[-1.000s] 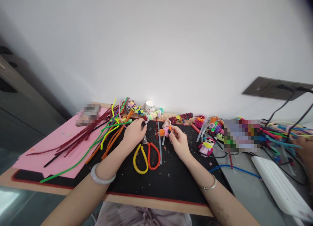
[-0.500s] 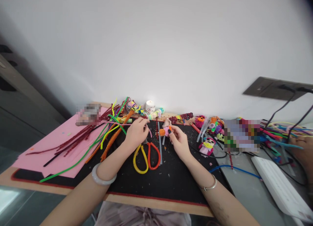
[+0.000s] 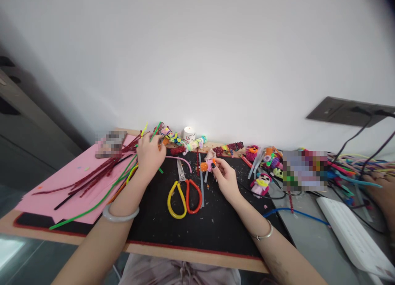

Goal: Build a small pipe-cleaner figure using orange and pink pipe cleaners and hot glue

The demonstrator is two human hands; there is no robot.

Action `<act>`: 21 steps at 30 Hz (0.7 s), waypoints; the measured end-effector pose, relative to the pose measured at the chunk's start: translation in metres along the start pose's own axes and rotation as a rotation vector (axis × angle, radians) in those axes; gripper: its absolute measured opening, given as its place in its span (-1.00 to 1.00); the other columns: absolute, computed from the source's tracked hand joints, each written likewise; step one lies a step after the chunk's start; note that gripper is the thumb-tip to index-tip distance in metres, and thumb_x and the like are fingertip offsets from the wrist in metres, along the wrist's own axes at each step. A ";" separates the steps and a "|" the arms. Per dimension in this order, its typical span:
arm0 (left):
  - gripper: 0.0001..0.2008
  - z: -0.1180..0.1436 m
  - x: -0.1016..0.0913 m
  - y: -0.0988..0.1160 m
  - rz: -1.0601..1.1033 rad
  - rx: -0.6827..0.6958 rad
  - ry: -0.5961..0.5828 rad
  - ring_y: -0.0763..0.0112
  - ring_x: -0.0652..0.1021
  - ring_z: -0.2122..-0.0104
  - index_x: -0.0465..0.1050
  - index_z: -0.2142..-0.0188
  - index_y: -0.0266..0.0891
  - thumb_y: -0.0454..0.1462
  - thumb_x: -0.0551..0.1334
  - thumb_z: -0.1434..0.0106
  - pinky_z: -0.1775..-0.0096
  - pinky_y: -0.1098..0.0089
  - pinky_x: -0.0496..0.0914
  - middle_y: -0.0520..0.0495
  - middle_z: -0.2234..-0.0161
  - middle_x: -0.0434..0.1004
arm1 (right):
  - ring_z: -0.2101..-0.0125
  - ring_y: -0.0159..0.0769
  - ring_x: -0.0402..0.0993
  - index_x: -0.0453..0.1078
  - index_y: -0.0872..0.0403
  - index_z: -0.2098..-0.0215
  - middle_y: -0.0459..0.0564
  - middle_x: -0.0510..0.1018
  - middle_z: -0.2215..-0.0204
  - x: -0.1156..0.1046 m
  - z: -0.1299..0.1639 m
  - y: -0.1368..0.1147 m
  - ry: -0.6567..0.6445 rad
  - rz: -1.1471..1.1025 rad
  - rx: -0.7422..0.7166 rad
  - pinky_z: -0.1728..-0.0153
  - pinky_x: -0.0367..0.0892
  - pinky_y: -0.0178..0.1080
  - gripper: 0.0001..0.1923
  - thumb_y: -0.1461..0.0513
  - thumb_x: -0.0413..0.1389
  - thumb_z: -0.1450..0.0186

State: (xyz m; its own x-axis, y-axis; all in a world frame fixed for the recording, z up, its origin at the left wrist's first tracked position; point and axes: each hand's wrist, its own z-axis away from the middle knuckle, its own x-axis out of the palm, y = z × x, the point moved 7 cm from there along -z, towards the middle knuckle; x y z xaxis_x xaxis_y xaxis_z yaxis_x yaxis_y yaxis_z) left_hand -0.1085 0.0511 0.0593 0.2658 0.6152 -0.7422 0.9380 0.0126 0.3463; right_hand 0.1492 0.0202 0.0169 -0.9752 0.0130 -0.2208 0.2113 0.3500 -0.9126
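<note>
My right hand [image 3: 226, 178] pinches a small pink and orange fuzzy figure [image 3: 207, 165] just above the black mat [image 3: 203, 227]. My left hand [image 3: 149, 155] reaches left into a heap of coloured pipe cleaners [image 3: 123, 172], fingers closed around some of them; a pink pipe cleaner [image 3: 180, 159] trails from the hand toward the middle. Scissors with one yellow and one red handle [image 3: 184, 192] lie open on the mat between my hands.
Pink paper sheets [image 3: 61, 182] lie at the left under the pipe cleaners. Small craft figures and a white cup [image 3: 189, 134] line the back edge. Right: a doll figure [image 3: 261, 183], cables, a white keyboard [image 3: 352, 235], another person's hand [image 3: 382, 192].
My left hand moved left from beside the scissors into the pipe cleaner heap, pulling a pink pipe cleaner along. The scissors blades are now uncovered. My right hand stayed put with the figure.
</note>
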 end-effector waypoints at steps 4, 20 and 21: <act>-0.57 -0.008 0.003 -0.038 -0.113 -0.214 -0.039 -0.18 0.30 0.01 0.36 0.04 -0.28 -0.14 0.12 -0.12 0.13 -0.08 0.25 -0.39 0.01 0.29 | 0.57 -0.42 0.27 0.33 0.10 0.17 -0.10 0.39 0.51 0.001 0.000 0.001 -0.006 -0.006 -0.001 0.54 0.20 -0.35 -0.74 0.15 0.04 -0.22; -0.71 -0.006 -0.012 -0.003 0.251 0.274 0.227 0.27 0.41 0.09 0.45 0.18 -0.22 -0.37 -0.02 -0.26 0.01 0.17 0.23 -0.11 0.11 0.50 | 0.48 -0.37 0.34 0.30 0.07 0.14 -0.05 0.42 0.40 0.002 0.000 0.004 -0.022 -0.035 0.000 0.49 0.28 -0.33 -0.75 0.16 0.05 -0.23; -0.71 -0.003 -0.012 0.002 0.274 0.318 0.230 0.29 0.42 0.10 0.46 0.19 -0.22 -0.37 -0.01 -0.26 0.03 0.20 0.27 -0.10 0.11 0.51 | 0.48 -0.37 0.35 0.30 0.06 0.14 -0.05 0.42 0.39 0.004 0.000 0.004 -0.033 -0.044 -0.002 0.49 0.29 -0.33 -0.75 0.16 0.05 -0.22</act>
State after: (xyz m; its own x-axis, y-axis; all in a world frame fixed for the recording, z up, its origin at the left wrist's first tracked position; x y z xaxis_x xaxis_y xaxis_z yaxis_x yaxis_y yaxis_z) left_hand -0.1102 0.0459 0.0712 0.4903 0.7213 -0.4892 0.8714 -0.3945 0.2917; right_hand 0.1465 0.0213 0.0125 -0.9809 -0.0327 -0.1920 0.1686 0.3511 -0.9210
